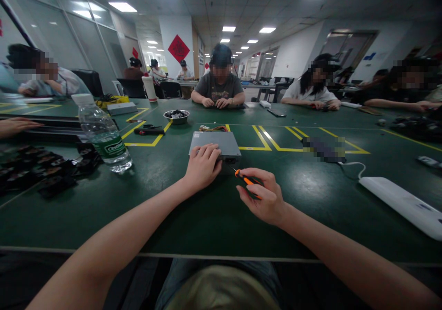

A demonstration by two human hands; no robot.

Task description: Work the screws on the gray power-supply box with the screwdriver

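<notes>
A grey metal computer power supply [216, 140] lies flat on the green table, its socket side facing me. Coloured cables [214, 128] come out at its far side. My left hand [203, 165] rests on its near left edge, with fingers bent over the top and the thumb by the front. In my right hand [264, 195] is an orange and black screwdriver [247, 180], held between thumb and fingers. Its thin shaft points up and left towards the front of the power supply, near the socket. Whether the tip touches the case, I cannot tell.
Left of me stand a water bottle [105, 132] and a pile of black parts [51, 174]. A metal bowl [176, 116] and black-handled tools [149, 129] lie farther back. At right is a white power strip [402, 204]. Several people sit around the table.
</notes>
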